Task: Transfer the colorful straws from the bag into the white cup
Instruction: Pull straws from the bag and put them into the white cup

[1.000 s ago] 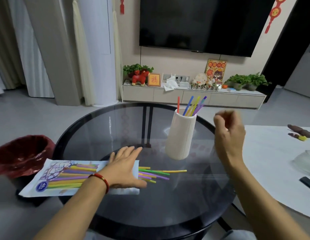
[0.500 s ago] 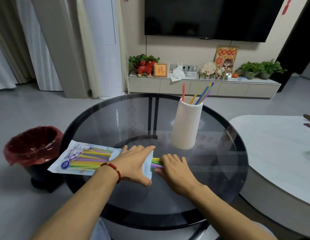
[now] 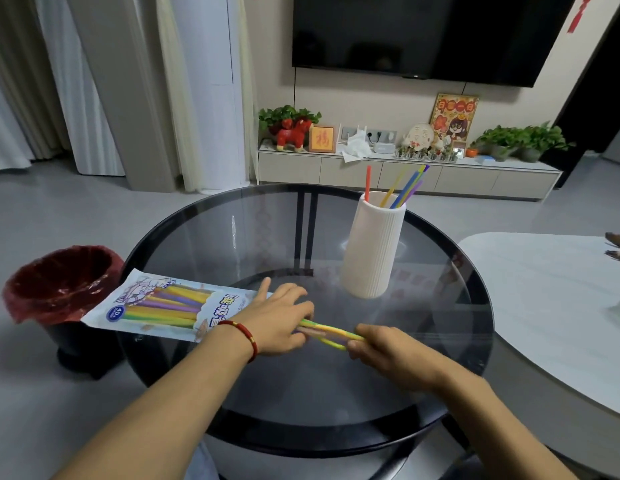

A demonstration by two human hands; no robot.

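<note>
The left hand (image 3: pixel 279 322) is lying flat, fingers spread, pressing the mouth of the bag (image 3: pixel 156 304) against the glass counter (image 3: pixel 440 306), presumably so the slick printed plastic is not sliding. The right hand (image 3: pixel 388 348) is pinching a small bundle of straws (image 3: pixel 327 332) sticking out of the bag (thin, smooth, pastel tubes). The white cup (image 3: pixel 372 251), tall and ribbed, is standing just beyond, already holding several straws upright.
</note>
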